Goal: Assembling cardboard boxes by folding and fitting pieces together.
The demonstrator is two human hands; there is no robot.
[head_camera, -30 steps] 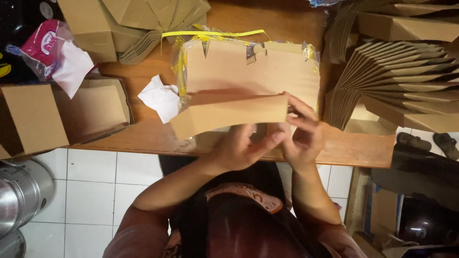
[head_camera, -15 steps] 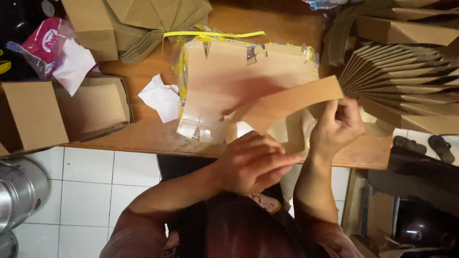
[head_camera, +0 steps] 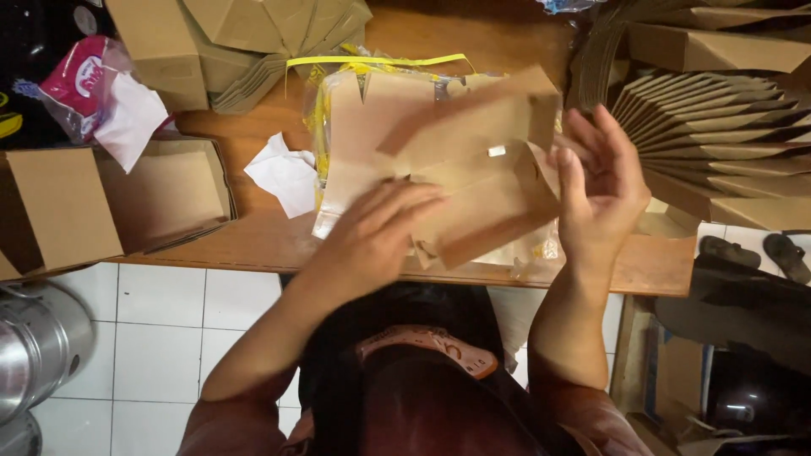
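A flat brown cardboard box blank, partly folded up, is between both hands over a stack of flat blanks in clear plastic tied with yellow strap. My left hand presses on the lower left flap of the blank, fingers spread. My right hand holds the blank's right edge, fingers raised and blurred with motion. Both hands are above the wooden table.
An assembled open box sits at the left, with a crumpled white paper beside the stack. Folded boxes are piled at the back and fanned at the right. A pink-and-white plastic bag lies far left; a steel pot stands on the tiled floor.
The long folded strip held earlier has been opened out into a wider box shape. My right hand moved right and up; my left hand moved onto the lower flap.
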